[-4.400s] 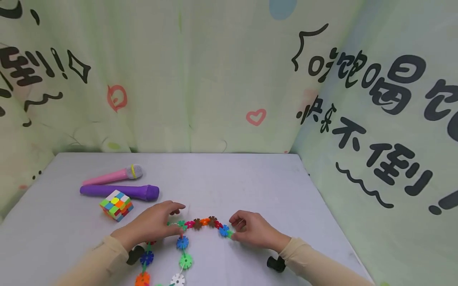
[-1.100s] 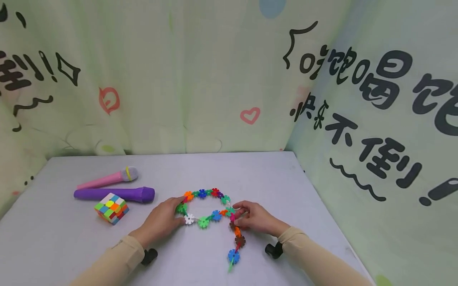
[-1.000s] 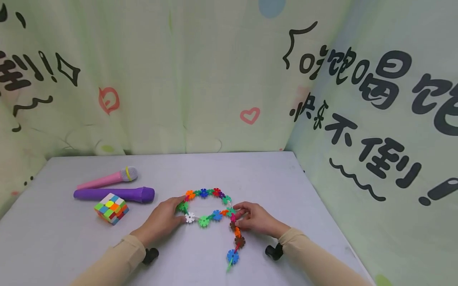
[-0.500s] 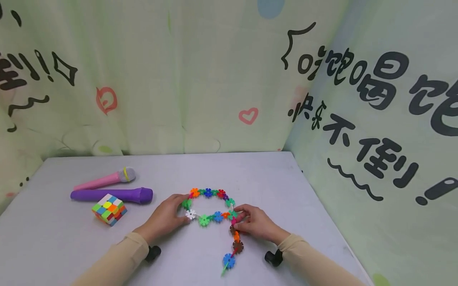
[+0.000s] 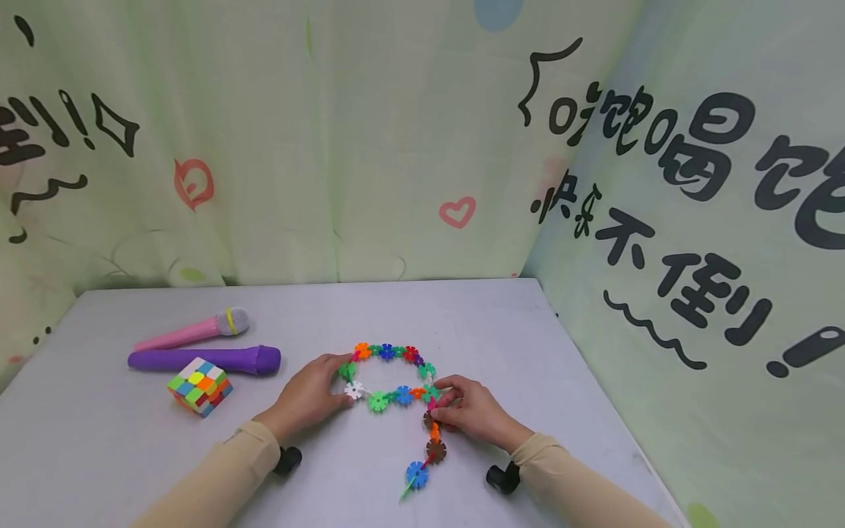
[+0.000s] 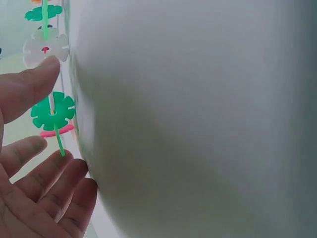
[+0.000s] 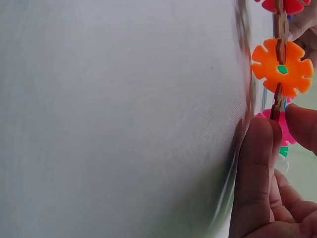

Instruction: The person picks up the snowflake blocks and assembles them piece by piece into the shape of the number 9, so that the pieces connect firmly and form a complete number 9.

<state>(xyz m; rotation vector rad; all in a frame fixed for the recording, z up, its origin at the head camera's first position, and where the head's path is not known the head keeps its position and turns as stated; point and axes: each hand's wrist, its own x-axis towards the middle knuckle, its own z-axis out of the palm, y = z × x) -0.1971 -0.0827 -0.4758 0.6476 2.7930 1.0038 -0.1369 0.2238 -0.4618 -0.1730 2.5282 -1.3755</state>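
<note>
A chain of colourful plastic snowflake discs [image 5: 386, 352] lies on the table, bent into an oval ring with a tail. That tail runs toward the person from the ring's right side and ends in a blue disc [image 5: 416, 475] with a green one. At the ring's left, my left hand [image 5: 310, 396] touches the edge; its thumb [image 6: 37, 82] rests on a white disc [image 6: 34, 47], fingers spread loosely by a green disc [image 6: 53, 111]. My right hand [image 5: 478, 412] pinches the chain where tail meets ring, thumb and fingers at a brown disc [image 7: 276, 106] beside an orange disc [image 7: 282, 68].
Left on the white table [image 5: 317, 308] lie a pink toy microphone [image 5: 181, 335] and a purple one [image 5: 218, 359]. A puzzle cube [image 5: 200, 387] leans close in front of the purple one. Printed curtains [image 5: 389, 147] stand behind and to the right.
From 4.4 seconds ago, the ring has moved away from the person and the tail has swung toward the person. Over the last second, the left hand and ring's left side shifted slightly right.
</note>
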